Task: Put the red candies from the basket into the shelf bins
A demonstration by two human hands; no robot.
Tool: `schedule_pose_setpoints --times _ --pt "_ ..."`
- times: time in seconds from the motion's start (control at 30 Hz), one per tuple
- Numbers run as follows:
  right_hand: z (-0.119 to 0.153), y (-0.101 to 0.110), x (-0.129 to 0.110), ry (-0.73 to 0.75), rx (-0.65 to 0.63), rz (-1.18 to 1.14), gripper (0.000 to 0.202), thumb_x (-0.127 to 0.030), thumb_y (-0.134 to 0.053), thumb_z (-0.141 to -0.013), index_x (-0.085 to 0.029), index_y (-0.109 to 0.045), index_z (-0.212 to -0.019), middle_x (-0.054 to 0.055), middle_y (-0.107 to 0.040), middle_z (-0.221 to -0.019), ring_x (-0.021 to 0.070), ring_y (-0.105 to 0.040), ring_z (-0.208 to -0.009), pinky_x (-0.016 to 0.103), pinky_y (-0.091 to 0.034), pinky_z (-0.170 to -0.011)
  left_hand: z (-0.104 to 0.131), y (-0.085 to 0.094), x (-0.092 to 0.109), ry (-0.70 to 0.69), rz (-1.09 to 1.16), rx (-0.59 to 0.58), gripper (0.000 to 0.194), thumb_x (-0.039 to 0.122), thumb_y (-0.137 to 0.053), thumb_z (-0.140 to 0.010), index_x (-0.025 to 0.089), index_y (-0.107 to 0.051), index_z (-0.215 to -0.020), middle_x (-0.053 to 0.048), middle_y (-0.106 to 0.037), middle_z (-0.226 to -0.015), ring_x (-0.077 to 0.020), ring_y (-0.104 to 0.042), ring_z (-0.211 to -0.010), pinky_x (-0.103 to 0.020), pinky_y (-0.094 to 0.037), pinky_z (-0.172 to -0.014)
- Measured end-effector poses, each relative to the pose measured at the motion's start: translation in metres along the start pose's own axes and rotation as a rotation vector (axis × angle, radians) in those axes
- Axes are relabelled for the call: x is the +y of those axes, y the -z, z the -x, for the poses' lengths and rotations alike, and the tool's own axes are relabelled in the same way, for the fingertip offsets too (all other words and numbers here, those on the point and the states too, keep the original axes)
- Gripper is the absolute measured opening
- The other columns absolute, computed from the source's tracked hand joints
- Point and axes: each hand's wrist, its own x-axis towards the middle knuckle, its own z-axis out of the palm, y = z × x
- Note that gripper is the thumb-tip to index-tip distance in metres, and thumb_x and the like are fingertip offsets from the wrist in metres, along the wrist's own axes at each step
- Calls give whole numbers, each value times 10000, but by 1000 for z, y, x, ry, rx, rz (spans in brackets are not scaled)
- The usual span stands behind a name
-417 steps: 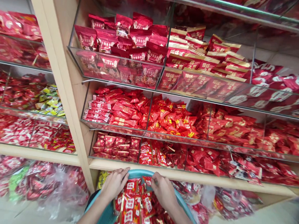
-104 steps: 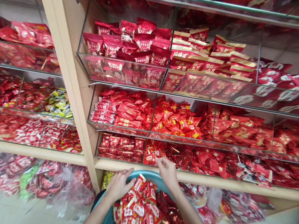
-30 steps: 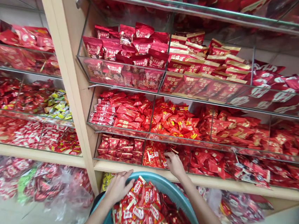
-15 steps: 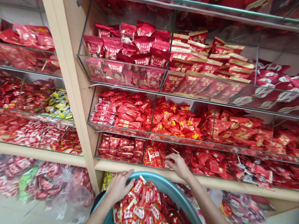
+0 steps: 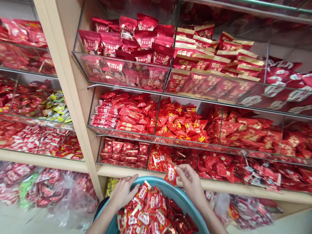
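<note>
A teal plastic basket [image 5: 204, 213] stands before me, heaped with small red-and-white snack packets [image 5: 146, 219]. My left hand [image 5: 124, 191] grips its left rim, the thumb on the inner side and the fingers over the edge. Between the thumb and fingers of my right hand [image 5: 190, 179] is one red snack packet [image 5: 171, 174] with a white label, pinched by its side just above the basket's far rim. Right behind it, the lowest shelf compartment [image 5: 159, 160] holds similar red-and-white packets.
Glass-fronted shelves with red packets rise ahead, including gold-edged packets [image 5: 214, 82] and dark red packets [image 5: 144, 38]. A wooden upright [image 5: 63, 75] parts them from the left shelves. Clear plastic bags of sweets [image 5: 74, 193] lie on the floor under the bottom ledge [image 5: 232, 188].
My right hand has come back from the lowest shelf compartment towards the basket, and a red snack packet now shows in its fingers. My left hand stays on the rim.
</note>
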Motion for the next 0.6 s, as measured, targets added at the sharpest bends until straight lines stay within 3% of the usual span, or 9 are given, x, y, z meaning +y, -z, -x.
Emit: schedule_pose_setpoints --times 0.13,0.27,0.6 --pt "17 -21 27 -228 -133 -35 334 -529 -548 -697 -203 -474 -692 -30 -498 -582 119 -477 -501 236 -407 -428 0 -1 0 15 2 -6 465 461 -375 -849 283 -478 -1266 -33 -586 -1210 -186 -543 -1091 -296 -402 -950" --pt "22 -32 48 -338 -197 -4 328 -523 -554 -654 -208 -463 -651 -49 -490 -506 107 -463 -435 232 -392 -394 0 -1 0 26 4 -12 470 466 -373 -850 288 -467 -1275 -34 -581 -1216 -194 -539 -1098 -313 -401 -953" --pt "25 -52 63 -321 -196 66 295 -483 -557 -679 -192 -509 -675 -11 -577 -564 136 -521 -493 248 -413 -437 0 -3 -3 11 -11 2 480 470 -372 -851 284 -459 -1285 -39 -585 -1213 -192 -536 -1105 -309 -401 -949"
